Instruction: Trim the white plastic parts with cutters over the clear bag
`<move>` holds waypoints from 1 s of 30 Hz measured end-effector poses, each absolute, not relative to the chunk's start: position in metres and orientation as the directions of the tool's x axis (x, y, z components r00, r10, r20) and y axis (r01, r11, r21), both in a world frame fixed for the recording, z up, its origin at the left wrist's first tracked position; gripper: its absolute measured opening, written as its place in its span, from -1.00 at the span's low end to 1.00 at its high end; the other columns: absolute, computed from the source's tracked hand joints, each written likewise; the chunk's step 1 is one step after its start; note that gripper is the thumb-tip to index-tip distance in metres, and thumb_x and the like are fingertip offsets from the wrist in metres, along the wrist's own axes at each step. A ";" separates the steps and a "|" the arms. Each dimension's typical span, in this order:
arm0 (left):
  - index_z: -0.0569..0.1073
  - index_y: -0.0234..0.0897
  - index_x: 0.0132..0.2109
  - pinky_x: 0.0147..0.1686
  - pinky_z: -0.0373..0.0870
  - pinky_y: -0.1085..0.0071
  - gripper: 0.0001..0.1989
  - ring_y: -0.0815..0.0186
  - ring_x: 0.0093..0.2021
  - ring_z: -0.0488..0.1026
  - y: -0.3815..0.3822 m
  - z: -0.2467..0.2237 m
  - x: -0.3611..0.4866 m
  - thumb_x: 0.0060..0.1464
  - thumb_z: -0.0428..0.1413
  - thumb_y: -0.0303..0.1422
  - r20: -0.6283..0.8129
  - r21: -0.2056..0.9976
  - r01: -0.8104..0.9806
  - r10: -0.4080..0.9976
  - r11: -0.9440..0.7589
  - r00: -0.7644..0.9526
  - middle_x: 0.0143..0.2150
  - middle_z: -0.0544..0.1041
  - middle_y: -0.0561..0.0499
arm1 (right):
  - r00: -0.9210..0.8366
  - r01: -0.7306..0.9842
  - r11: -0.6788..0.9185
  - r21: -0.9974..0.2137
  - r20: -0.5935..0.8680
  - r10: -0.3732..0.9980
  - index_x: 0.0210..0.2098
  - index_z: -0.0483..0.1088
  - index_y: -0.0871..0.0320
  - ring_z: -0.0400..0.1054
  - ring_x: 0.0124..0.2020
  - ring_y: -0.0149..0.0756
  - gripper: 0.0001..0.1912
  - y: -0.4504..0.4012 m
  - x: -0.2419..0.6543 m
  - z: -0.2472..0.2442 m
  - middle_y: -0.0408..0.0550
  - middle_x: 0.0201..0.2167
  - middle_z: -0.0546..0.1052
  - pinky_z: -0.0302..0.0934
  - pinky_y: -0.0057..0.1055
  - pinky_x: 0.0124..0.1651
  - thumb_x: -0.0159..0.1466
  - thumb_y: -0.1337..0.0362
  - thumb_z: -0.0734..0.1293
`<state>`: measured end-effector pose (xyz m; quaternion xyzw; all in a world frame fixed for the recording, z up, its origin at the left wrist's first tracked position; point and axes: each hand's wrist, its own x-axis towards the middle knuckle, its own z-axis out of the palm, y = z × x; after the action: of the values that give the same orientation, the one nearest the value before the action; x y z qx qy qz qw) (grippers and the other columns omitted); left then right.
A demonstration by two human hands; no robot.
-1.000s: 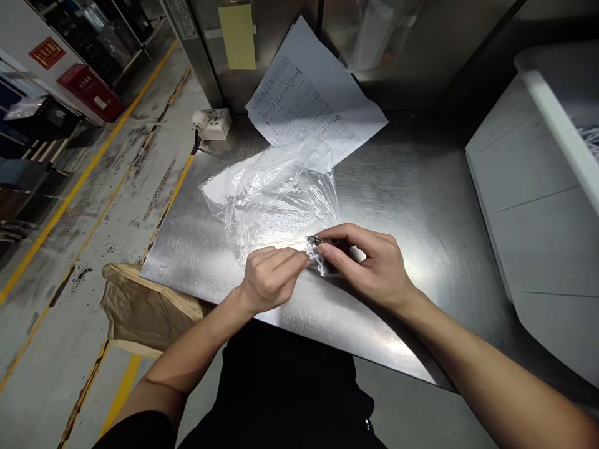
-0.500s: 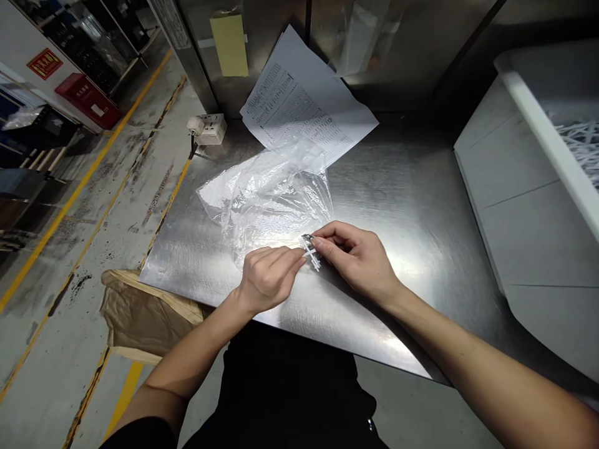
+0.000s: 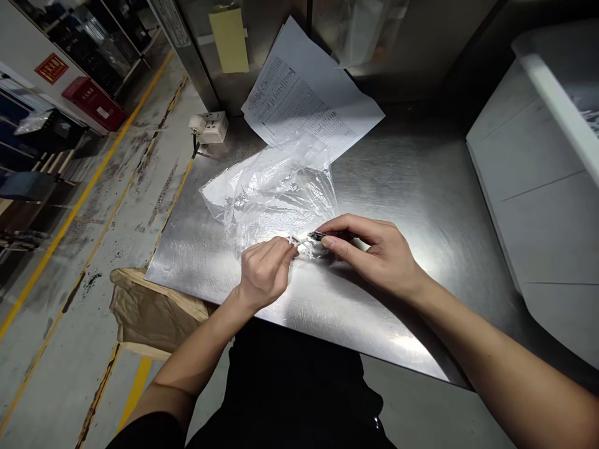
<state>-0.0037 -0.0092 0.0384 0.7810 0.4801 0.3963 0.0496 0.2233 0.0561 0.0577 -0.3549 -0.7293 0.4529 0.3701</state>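
My left hand [image 3: 266, 274] is closed, pinching a thin white branched plastic piece [image 3: 302, 243] between thumb and fingertips. In my right hand [image 3: 381, 252] a small dark metal tool [image 3: 317, 236] is gripped between thumb and fingers; its tip meets the white piece, and the fingers cover most of its body. Both hands are just above the front part of the steel table [image 3: 402, 181]. Right behind them lies a crumpled clear plastic bag [image 3: 281, 187], with small white bits seeming to show through it.
Printed sheets [image 3: 309, 93] lean at the back, partly under the bag. A white socket block [image 3: 214, 127] sits at the far left corner. On the right stands a large white bin [image 3: 528, 174]. Below the left edge is an open brown paper bag [image 3: 154, 312].
The white piece has turned between my fingers, and my hands are slightly farther apart. My right hand has shifted a little to the right. The view has swung slightly.
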 end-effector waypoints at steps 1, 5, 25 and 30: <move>0.46 -0.26 -0.21 -0.40 0.30 0.42 -0.78 0.40 -0.46 0.41 -0.009 0.038 -0.004 0.47 0.03 -0.52 0.574 0.463 0.708 0.789 -0.533 0.218 -0.41 0.51 0.06 | -0.480 0.187 0.343 -0.920 0.219 0.850 -0.09 0.63 0.00 0.59 -0.26 -0.17 -0.89 0.056 0.223 0.058 -0.07 -0.24 0.71 0.41 -0.24 -0.27 0.46 0.18 0.44; 0.46 -0.26 -0.21 -0.39 0.33 0.43 -0.78 0.41 -0.44 0.43 -0.011 0.038 -0.004 0.47 0.04 -0.51 0.579 0.490 0.700 0.794 -0.519 0.184 -0.40 0.52 0.07 | -0.493 0.193 0.364 -0.911 0.230 0.839 -0.11 0.63 0.02 0.61 -0.24 -0.15 -0.89 0.055 0.223 0.058 -0.06 -0.23 0.71 0.43 -0.24 -0.26 0.46 0.17 0.44; 0.51 -0.27 -0.17 -0.34 0.41 0.46 -0.79 0.41 -0.40 0.54 -0.010 0.037 -0.005 0.50 0.05 -0.46 0.503 0.578 0.688 0.855 -0.439 0.123 -0.36 0.61 0.07 | -0.437 0.206 0.263 -0.943 0.152 0.886 -0.12 0.66 0.03 0.58 -0.26 -0.21 -0.88 0.049 0.215 0.048 -0.10 -0.25 0.70 0.39 -0.25 -0.18 0.46 0.17 0.45; 0.56 -0.27 -0.09 -0.32 0.43 0.48 -0.82 0.40 -0.41 0.57 -0.009 0.036 -0.004 0.49 0.07 -0.43 0.448 0.599 0.715 0.891 -0.360 0.074 -0.39 0.60 0.10 | -0.426 0.200 0.091 -0.976 -0.003 0.905 -0.18 0.66 0.09 0.56 -0.24 -0.15 -0.78 0.050 0.211 0.044 -0.05 -0.32 0.68 0.32 -0.27 -0.28 0.44 0.08 0.46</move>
<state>-0.0045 -0.0091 0.0361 0.7243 0.5544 0.3944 0.1114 0.2108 0.0499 0.0436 -0.4192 -0.6587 0.5281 0.3339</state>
